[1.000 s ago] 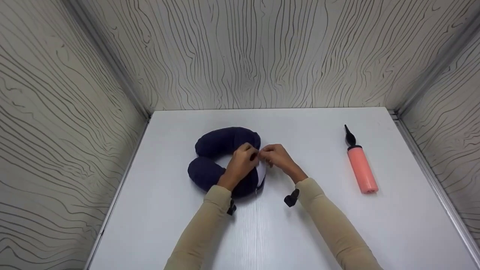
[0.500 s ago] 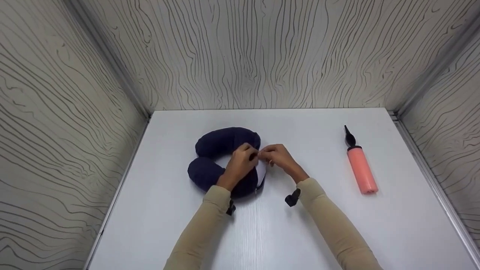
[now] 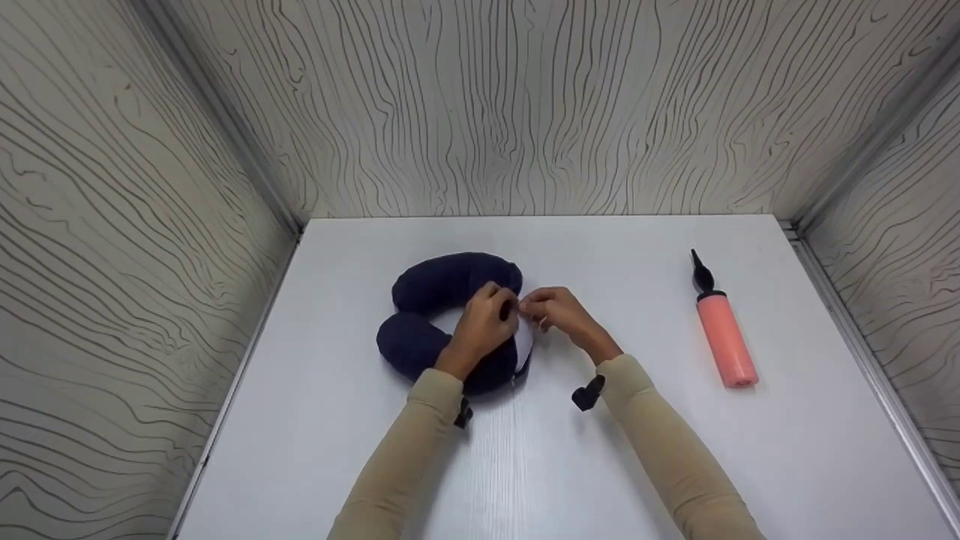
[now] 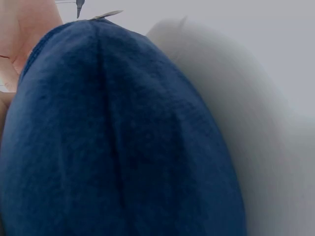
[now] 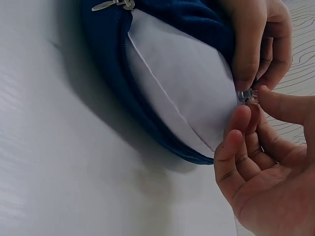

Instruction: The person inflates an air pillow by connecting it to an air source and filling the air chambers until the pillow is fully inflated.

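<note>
A navy-blue U-shaped neck pillow lies on the table, its curved back to the right. Its zipper is undone, and white inner lining shows through the gap in the right wrist view. From the lining sticks a small clear air valve. My left hand reaches over the pillow and pinches the valve's base with thumb and curled fingers. Opposite it, my right hand pinches the valve's outer end between thumb and forefinger. The left wrist view is mostly filled by the blue fabric, with part of a hand at its upper left.
A pink hand pump with a black nozzle lies on the right side of the white table. A metal zipper pull hangs at the opening's end. Wood-patterned walls enclose the table's back and sides.
Both hands stay at the valve with only slight finger movement. The right wrist has shifted a little to the right. Pillow and pump keep their places.
</note>
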Available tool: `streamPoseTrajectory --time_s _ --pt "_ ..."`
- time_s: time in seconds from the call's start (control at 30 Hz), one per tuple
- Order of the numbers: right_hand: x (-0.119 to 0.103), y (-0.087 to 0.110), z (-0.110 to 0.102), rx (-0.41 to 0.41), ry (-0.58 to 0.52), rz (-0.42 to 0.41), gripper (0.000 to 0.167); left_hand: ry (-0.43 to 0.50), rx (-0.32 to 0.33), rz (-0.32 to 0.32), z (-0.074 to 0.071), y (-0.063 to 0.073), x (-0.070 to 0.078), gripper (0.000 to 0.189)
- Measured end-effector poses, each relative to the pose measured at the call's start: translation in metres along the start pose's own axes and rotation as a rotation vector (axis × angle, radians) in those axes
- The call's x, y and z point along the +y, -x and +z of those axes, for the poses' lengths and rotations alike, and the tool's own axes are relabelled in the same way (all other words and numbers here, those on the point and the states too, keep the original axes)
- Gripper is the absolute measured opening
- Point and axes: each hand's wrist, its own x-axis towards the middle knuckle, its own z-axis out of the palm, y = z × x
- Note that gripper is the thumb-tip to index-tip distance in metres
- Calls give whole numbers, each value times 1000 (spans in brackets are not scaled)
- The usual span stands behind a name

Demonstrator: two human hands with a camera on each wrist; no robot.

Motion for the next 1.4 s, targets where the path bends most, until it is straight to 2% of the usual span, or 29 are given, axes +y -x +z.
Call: streamPoseTrajectory --time_s 0.27,0.6,0.87,1.13,1.4 --pt "3 -2 -1 -7 -20 7 23 34 -1 1 -1 0 -2 17" --pt "3 -1 -2 0 55 -14 24 45 -7 -5 -2 2 -3 19" --pt "5 1 0 3 38 -35 22 47 6 26 -1 1 -4 13" --pt "5 0 4 57 96 -91 20 59 31 45 -1 2 -4 13" --pt "2 0 12 154 192 -152 15 63 44 52 1 2 -5 14"
